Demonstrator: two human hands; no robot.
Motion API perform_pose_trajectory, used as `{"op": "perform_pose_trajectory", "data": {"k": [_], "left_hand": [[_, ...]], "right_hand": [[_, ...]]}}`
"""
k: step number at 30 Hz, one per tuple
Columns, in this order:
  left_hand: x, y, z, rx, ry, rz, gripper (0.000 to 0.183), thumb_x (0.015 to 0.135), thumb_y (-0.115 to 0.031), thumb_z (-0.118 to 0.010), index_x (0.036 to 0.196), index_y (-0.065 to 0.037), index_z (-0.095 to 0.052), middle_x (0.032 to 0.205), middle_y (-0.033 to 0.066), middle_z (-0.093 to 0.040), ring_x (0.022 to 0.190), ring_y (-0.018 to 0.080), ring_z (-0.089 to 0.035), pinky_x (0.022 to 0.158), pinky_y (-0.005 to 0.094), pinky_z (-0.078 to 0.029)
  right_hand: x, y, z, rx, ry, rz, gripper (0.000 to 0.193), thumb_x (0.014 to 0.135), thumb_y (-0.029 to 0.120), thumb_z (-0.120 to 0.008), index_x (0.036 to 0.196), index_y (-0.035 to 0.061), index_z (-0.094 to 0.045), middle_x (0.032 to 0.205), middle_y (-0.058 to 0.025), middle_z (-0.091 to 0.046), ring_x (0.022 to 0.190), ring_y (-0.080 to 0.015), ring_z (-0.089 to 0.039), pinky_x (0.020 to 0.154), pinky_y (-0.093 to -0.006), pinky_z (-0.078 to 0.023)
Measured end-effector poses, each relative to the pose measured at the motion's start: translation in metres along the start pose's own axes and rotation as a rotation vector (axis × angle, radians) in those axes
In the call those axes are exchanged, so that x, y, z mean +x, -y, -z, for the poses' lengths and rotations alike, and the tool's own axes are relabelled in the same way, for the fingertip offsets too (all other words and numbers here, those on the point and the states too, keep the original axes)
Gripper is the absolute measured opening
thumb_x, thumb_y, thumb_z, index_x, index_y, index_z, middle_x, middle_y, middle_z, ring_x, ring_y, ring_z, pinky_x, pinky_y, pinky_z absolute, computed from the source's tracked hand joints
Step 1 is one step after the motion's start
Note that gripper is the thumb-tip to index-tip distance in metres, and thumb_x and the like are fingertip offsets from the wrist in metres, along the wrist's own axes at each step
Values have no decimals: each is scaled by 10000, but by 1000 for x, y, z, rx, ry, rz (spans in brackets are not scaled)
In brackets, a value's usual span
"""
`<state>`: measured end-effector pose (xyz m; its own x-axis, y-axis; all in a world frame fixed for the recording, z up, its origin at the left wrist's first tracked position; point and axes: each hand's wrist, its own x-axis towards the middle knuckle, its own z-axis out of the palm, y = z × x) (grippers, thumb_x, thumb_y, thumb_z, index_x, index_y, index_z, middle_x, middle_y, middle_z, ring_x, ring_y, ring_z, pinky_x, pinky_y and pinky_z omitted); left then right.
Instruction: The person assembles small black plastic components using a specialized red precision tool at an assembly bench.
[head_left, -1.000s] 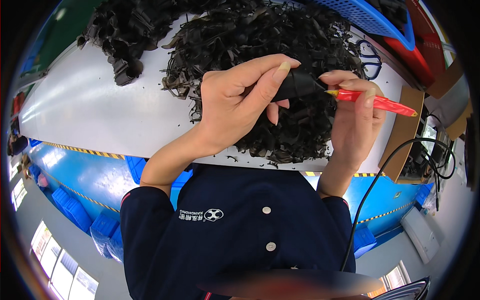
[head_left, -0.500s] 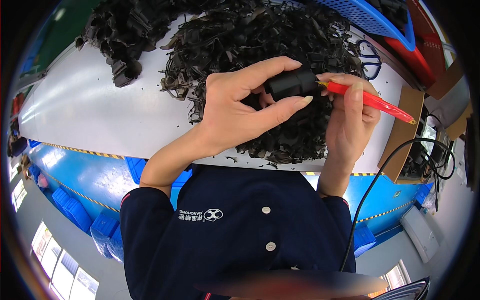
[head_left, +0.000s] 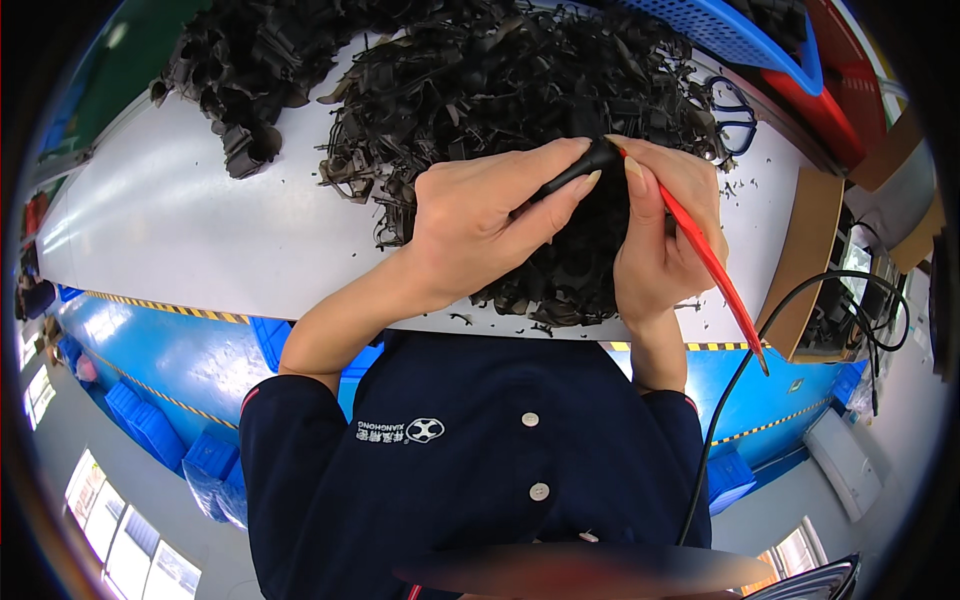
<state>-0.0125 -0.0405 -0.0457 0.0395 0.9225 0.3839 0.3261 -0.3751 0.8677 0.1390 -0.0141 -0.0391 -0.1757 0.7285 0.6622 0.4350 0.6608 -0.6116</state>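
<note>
My left hand (head_left: 490, 215) is closed round a black tube-shaped rubber part (head_left: 575, 170), its thumb and index finger pinching near the right end. A slim red utility knife (head_left: 705, 250) is gripped in my right hand (head_left: 665, 220), handle slanting down to the right. Its upper tip meets the end of the black part, where the blade is mostly hidden by fingers. Beneath and beyond both hands spreads a heap of black rubber scraps (head_left: 470, 90).
Black curved parts (head_left: 245, 70) are piled at the far left of the white table (head_left: 220, 210). Blue-handled scissors (head_left: 735, 120) lie beyond my right hand. A blue basket (head_left: 740, 35) stands far right, a cardboard box (head_left: 805, 265) at the right edge. A black cable (head_left: 735, 385) hangs at the right.
The black part has been turned and tilted upward at its right end. My right hand has moved left and closer to it, and the knife handle now points more steeply down.
</note>
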Motion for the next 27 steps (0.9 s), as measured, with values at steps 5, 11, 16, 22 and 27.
{"op": "perform_pose_trajectory", "data": {"k": [5, 11, 16, 22, 27], "left_hand": [[7, -8, 13, -239, 180, -45, 278, 789, -52, -615, 1047, 51, -598, 713, 106, -627, 530, 122, -595, 486, 197, -458], [11, -1, 17, -404, 157, -167, 323, 797, -80, -593, 1083, 68, -564, 1043, 178, -540, 893, 186, -549, 754, 258, -449], [12, -1, 15, -386, 1, -151, 308, 702, 39, -645, 1006, -7, -633, 961, 111, -601, 799, 185, -592, 678, 245, -465], [7, -1, 12, -207, -20, -130, 336, 715, 85, -640, 1043, 44, -582, 1046, 145, -564, 960, 208, -555, 818, 282, -455], [8, -1, 11, -220, 8, -102, 350, 707, 78, -652, 1048, 48, -579, 1037, 135, -569, 933, 199, -565, 797, 273, -462]], "right_hand": [[4, -8, -2, -32, -77, -274, 78, 745, -6, -659, 816, 7, -629, 797, -73, -634, 709, -200, -554, 673, -282, -434], [17, -26, 7, -60, -202, -161, 86, 789, 71, -637, 818, -11, -639, 864, -99, -637, 800, -180, -555, 726, -270, -425], [10, -8, 24, 696, -166, -443, 321, 905, 247, -489, 853, -50, -600, 878, -180, -622, 702, -176, -558, 622, -247, -416], [4, 4, 17, 905, 22, -602, 308, 911, 250, -481, 874, -38, -585, 893, -217, -624, 641, -167, -554, 560, -240, -408], [5, 4, 15, 886, 19, -579, 277, 909, 216, -488, 880, -43, -582, 860, -206, -627, 596, -167, -550, 516, -242, -422]]}}
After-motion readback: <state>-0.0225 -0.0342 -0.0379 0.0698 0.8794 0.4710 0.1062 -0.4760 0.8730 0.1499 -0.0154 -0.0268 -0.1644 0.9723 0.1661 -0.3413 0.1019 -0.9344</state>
